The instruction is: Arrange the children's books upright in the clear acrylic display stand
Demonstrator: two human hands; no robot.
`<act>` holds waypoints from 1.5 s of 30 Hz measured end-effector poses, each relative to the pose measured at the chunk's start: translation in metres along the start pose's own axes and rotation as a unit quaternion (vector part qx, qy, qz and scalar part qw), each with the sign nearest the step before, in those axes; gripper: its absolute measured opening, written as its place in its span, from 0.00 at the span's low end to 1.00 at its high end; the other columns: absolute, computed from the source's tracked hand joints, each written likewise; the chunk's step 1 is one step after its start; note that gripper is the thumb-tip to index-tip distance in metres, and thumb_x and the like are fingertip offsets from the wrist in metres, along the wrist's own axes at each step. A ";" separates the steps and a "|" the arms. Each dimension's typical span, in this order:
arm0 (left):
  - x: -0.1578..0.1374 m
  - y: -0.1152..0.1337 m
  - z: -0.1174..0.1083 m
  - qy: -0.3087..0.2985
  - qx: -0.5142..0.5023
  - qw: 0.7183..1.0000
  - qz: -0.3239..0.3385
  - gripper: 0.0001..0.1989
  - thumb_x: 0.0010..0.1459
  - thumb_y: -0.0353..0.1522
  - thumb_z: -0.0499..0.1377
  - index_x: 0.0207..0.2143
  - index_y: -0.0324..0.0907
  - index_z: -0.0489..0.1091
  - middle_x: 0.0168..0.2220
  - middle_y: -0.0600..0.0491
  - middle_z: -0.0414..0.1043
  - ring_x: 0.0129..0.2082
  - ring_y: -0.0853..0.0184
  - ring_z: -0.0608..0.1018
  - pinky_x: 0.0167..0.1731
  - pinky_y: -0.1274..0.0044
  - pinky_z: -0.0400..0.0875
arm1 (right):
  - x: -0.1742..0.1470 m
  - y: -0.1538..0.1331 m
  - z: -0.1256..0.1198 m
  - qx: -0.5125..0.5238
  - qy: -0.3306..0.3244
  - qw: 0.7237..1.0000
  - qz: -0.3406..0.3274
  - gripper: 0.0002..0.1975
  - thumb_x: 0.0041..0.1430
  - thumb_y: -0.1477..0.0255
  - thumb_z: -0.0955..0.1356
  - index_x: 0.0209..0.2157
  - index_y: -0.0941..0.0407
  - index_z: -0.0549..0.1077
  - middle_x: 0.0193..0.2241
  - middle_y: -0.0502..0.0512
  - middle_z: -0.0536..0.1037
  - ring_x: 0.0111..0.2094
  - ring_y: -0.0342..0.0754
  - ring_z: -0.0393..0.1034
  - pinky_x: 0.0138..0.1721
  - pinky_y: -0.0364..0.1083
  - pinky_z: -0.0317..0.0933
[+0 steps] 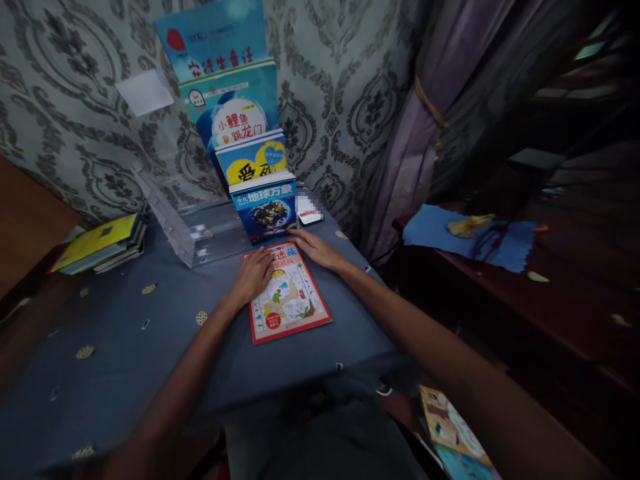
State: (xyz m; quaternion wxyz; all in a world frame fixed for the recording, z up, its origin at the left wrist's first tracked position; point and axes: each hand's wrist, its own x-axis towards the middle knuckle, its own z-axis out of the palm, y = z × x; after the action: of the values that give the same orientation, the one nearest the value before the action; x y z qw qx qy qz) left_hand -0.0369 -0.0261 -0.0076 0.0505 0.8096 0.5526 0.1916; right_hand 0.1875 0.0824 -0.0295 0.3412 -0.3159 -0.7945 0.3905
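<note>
A red-edged book [293, 303] lies flat on the desk [165, 320], long axis pointing toward the standing books [265, 212]. The left hand [256, 275] rests on its far left, fingers extended; the right hand [316, 250], loosely spread, is by its far right corner.

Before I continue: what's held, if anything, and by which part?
Nothing visibly held: left hand rests on the red-bordered book; right hand, by its top corner, unclear.

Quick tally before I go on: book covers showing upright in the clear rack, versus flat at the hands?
Upright in clear rack: 4 (Andersen cover, Little Carp cover, yellow-splashed cover, Earth cover)
Flat under left hand: 1 (red-bordered cover)
Total: 5
</note>
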 end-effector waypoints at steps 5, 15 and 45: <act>0.026 0.021 0.012 -0.018 -0.016 0.999 0.037 0.20 0.69 0.32 0.49 0.60 0.40 0.69 0.65 0.41 0.67 0.69 0.56 0.63 0.67 0.58 0.57 | 0.002 0.003 0.000 -0.004 0.003 1.000 -0.006 0.23 0.73 0.62 0.58 0.64 0.56 0.65 0.57 0.61 0.78 0.59 0.52 0.71 0.64 0.56 0.59; 0.008 0.057 0.006 -0.106 0.040 0.989 0.090 0.23 0.69 0.29 0.48 0.64 0.45 0.66 0.68 0.44 0.63 0.70 0.57 0.61 0.68 0.54 0.52 | 0.001 0.006 0.001 -0.019 0.002 1.000 -0.023 0.26 0.72 0.58 0.59 0.64 0.56 0.66 0.58 0.62 0.76 0.60 0.55 0.70 0.62 0.58 0.61; -0.007 0.066 0.010 -0.099 0.041 0.988 0.109 0.23 0.69 0.29 0.49 0.64 0.47 0.66 0.67 0.46 0.65 0.70 0.58 0.61 0.68 0.55 0.52 | -0.002 0.003 0.004 -0.043 0.009 0.999 -0.033 0.24 0.71 0.58 0.61 0.61 0.57 0.69 0.57 0.63 0.76 0.57 0.54 0.72 0.60 0.56 0.63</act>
State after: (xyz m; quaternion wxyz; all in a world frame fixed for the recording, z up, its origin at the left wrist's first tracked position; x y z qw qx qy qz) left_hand 0.0220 -0.0569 0.0007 0.0510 0.8812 0.4608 0.0921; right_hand 0.1859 0.0805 -0.0340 0.3470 -0.3073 -0.8174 0.3421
